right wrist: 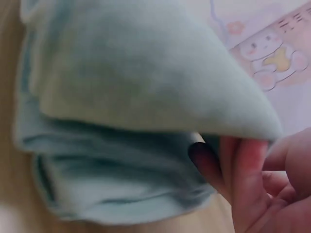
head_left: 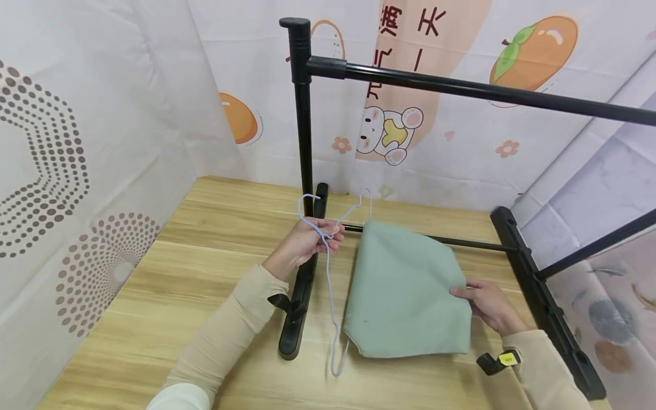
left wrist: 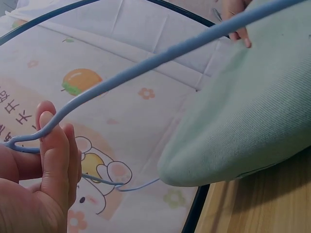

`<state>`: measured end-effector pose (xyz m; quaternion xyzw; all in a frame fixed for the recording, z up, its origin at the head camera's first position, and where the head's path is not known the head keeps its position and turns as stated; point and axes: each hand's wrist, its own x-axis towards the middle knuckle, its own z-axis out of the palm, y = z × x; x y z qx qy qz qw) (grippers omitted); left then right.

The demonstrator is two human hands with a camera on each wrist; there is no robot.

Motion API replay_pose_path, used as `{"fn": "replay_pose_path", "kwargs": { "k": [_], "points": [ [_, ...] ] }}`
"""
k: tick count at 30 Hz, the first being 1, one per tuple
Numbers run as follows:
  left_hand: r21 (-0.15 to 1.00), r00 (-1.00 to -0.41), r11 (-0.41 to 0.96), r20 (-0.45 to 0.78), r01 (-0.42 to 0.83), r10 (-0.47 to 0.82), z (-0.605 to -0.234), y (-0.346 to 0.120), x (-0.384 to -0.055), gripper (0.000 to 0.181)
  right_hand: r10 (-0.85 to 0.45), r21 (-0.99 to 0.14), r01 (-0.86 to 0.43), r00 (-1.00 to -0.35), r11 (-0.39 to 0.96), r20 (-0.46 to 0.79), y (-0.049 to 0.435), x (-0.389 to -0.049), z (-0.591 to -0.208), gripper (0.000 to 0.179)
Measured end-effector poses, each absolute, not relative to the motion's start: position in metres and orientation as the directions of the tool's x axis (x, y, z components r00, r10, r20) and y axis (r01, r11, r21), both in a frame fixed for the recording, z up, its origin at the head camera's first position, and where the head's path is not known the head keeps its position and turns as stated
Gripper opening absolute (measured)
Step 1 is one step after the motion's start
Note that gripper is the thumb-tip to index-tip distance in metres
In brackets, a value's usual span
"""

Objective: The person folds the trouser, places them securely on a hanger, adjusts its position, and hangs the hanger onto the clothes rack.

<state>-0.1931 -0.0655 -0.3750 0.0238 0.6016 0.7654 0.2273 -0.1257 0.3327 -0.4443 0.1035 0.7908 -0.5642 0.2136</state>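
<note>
In the head view, a light-blue wire hanger (head_left: 329, 285) is tilted sideways, its hook to the upper left. My left hand (head_left: 307, 242) grips it just below the hook, with thumb and fingers around the wire, as the left wrist view also shows. A folded light-green cloth (head_left: 410, 290) lies to the right of the hanger's neck, and the hanger's lower wire runs out of sight at the cloth's left edge. My right hand (head_left: 489, 304) pinches the cloth's right edge, thumb on top. Several loose fabric layers (right wrist: 121, 184) hang below the held edge in the right wrist view.
A black garment rack stands on the wooden table (head_left: 205, 256), with a top rail (head_left: 461, 91), an upright (head_left: 303, 131) and base feet (head_left: 294, 319) either side. Its low crossbar (head_left: 476, 244) passes behind the cloth. Printed curtains (head_left: 246, 68) close off the back and sides.
</note>
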Motion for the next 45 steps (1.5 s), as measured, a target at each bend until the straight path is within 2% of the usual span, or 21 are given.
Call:
{"fn": "replay_pose_path", "kwargs": {
  "k": [6, 9, 12, 18, 21, 27, 32, 36, 40, 45],
  "points": [
    [0.931, -0.897, -0.156, -0.259, -0.331, 0.357, -0.381, -0.064, -0.191, 0.029, -0.143, -0.813, 0.461, -0.833, 0.356, -0.535, 0.331, -0.126, -0.462, 0.034],
    [0.936, -0.894, -0.132, -0.260, -0.326, 0.364, -0.383, -0.063, -0.190, 0.033, -0.171, -0.798, 0.472, -0.811, 0.374, -0.560, 0.334, -0.128, -0.463, 0.017],
    [0.944, -0.892, -0.116, -0.246, -0.310, 0.379, -0.383, -0.061, -0.189, 0.037, -0.199, -0.786, 0.467, -0.794, 0.405, -0.574, 0.336, -0.132, -0.461, 0.010],
    [0.946, -0.888, -0.115, -0.236, -0.303, 0.395, -0.385, -0.060, -0.188, 0.034, -0.194, -0.753, 0.464, -0.777, 0.466, -0.598, 0.339, -0.140, -0.455, 0.013],
    [0.945, -0.889, -0.121, -0.234, -0.303, 0.394, -0.384, -0.061, -0.188, 0.033, -0.161, -0.748, 0.459, -0.792, 0.479, -0.590, 0.338, -0.146, -0.453, 0.017],
    [0.944, -0.888, -0.134, -0.226, -0.301, 0.401, -0.384, -0.062, -0.187, 0.033, -0.114, -0.806, 0.443, -0.846, 0.393, -0.520, 0.335, -0.165, -0.451, 0.018],
    [0.945, -0.890, -0.133, -0.225, -0.298, 0.397, -0.386, -0.062, -0.188, 0.032, -0.148, -0.821, 0.453, -0.838, 0.349, -0.525, 0.332, -0.182, -0.448, 0.019],
    [0.948, -0.889, -0.121, -0.226, -0.295, 0.398, -0.387, -0.062, -0.188, 0.032, -0.104, -0.802, 0.421, -0.857, 0.425, -0.505, 0.330, -0.189, -0.443, 0.022],
    [0.951, -0.890, -0.108, -0.228, -0.291, 0.396, -0.383, -0.061, -0.190, 0.031, 0.027, -0.772, 0.360, -0.913, 0.524, -0.407, 0.329, -0.189, -0.445, 0.026],
    [0.951, -0.887, -0.078, -0.246, -0.298, 0.392, -0.378, -0.059, -0.195, 0.030, 0.096, -0.721, 0.366, -0.917, 0.588, -0.387, 0.325, -0.188, -0.457, 0.023]
  ]
}}
